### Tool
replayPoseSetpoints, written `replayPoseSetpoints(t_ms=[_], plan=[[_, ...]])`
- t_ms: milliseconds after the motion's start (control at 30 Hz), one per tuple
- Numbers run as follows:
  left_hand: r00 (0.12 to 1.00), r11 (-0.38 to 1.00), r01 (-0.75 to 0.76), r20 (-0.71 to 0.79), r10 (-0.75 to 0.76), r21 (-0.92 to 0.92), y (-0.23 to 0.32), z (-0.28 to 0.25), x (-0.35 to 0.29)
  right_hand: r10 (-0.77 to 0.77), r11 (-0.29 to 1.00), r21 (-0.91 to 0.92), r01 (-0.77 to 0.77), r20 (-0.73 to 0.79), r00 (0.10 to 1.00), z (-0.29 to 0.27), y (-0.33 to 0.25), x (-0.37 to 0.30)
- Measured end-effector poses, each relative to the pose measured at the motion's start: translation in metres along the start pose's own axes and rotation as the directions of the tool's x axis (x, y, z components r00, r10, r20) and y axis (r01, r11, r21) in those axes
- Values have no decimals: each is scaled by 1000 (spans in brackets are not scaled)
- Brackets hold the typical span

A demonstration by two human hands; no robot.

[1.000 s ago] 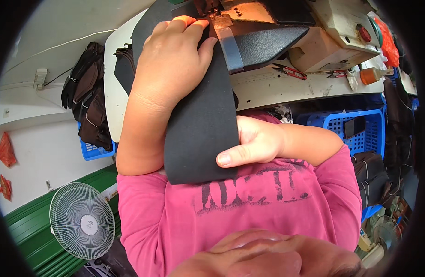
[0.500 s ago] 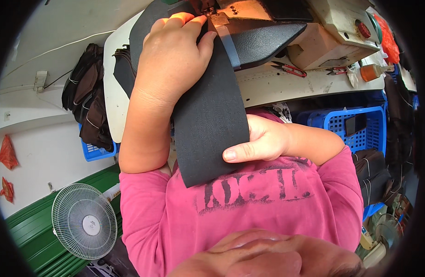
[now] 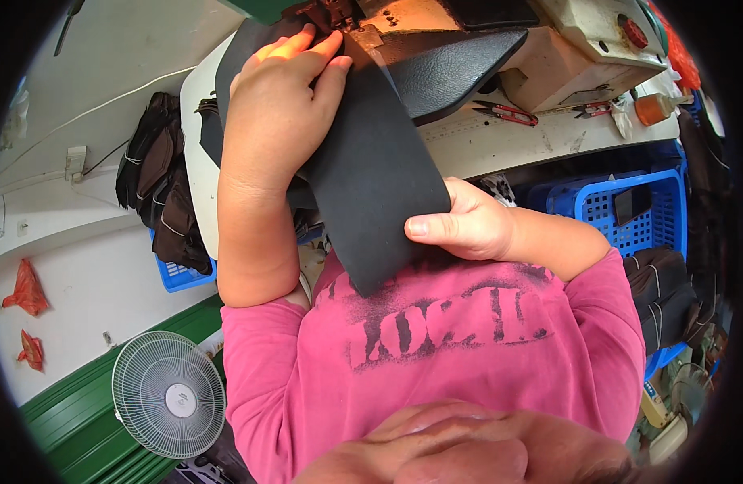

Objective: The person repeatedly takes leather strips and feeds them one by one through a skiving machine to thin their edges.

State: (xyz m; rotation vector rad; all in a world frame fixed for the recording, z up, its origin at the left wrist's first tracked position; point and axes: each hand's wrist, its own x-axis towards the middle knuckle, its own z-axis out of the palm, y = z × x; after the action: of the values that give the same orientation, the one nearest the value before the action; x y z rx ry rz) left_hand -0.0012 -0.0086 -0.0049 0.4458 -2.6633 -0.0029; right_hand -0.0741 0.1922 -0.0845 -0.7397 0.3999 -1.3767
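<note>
A long black sheet of smooth material [image 3: 379,189] runs from the sewing machine's needle area [image 3: 331,14] down to my chest. My left hand [image 3: 283,105] lies palm down on its far part, fingers stretched toward the orange-lit needle area. My right hand [image 3: 472,222] grips the sheet's right edge near the close end, thumb on top and the other fingers hidden beneath. To the right of the sheet lies a black leather-textured piece with a pointed end [image 3: 460,77]. How the sheet meets the needle is hidden.
Red-handled thread snips [image 3: 507,114] and a small orange bottle [image 3: 652,109] lie on the white table [image 3: 476,149]. A blue basket [image 3: 585,202] stands at the right. Bundled dark pieces [image 3: 174,218] hang at the left, above a white fan [image 3: 168,395].
The sheet's near end has drawn away from me toward the machine, and its angle has turned slightly. My left hand has shifted a little left on it; my right hand keeps its grip.
</note>
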Motion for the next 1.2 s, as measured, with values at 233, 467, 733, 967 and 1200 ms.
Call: replayPoseSetpoints(t_ms=[233,467,733,967,1200], plan=[[1000,999,-20,-9,20,-25,-9,-1,1,54,987,160,-32,-137,989,-4,-2,0],[1000,993,-22,17,25,-120,-12,-6,2,-24,971,229,75,-214,976,-9,-2,8],[993,983,72,103,-55,-169,-9,-15,0,-72,962,244,121,-197,978,-19,-6,16],[977,1000,2,215,-3,4,-12,-19,3,-97,989,105,106,-87,991,-28,0,24],[934,999,32,357,-28,-5,-35,-25,27,-87,996,-4,87,-108,990,-30,4,23]])
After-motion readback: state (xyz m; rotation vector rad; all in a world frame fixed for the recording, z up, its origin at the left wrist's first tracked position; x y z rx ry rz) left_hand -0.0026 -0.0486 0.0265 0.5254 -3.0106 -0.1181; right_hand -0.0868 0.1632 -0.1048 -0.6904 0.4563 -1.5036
